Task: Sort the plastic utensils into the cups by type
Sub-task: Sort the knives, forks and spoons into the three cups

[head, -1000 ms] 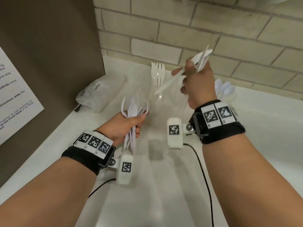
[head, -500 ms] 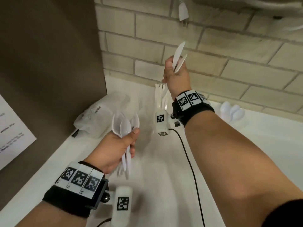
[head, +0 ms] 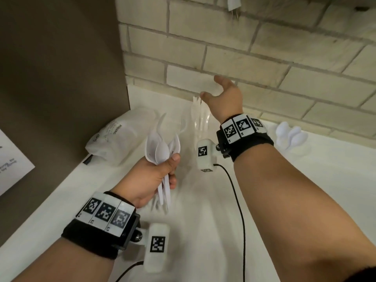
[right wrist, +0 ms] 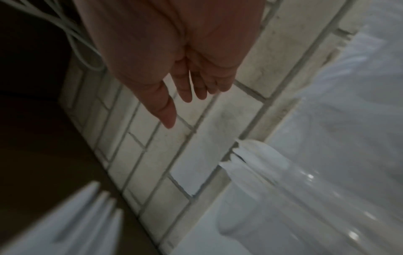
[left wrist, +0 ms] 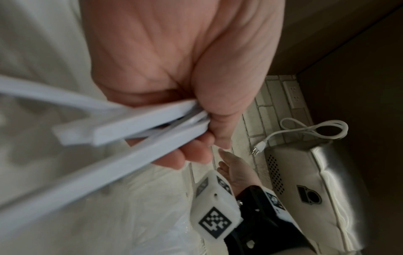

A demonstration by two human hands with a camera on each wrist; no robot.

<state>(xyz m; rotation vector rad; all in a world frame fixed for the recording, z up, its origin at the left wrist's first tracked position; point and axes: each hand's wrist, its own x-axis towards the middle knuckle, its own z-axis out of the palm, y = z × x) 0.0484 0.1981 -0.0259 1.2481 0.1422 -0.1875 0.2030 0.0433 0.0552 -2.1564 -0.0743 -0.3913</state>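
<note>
My left hand point(head: 162, 171) grips a bundle of white plastic spoons and forks point(head: 162, 147) by the handles point(left wrist: 152, 124), bowls and tines up, above the white counter point(head: 203, 231). My right hand point(head: 215, 90) hovers open and empty near the brick wall, its fingers point(right wrist: 189, 91) straight. Just left of it a clear cup point(head: 200, 121) holds white forks. In the right wrist view a second clear cup point(right wrist: 272, 181) with blurred white utensils stands below the hand. At the far right, white spoons point(head: 291, 135) stand in another cup.
A crumpled plastic bag point(head: 122, 137) lies in the corner by a brown side panel point(head: 61, 78). The brick wall point(head: 264, 58) bounds the back. A steel appliance point(left wrist: 327, 189) hangs above, its cord and plug point(left wrist: 305, 129) loose.
My right hand held white knives raised over the cups; it has let them go and is now open and empty. The left hand keeps its bundle.
</note>
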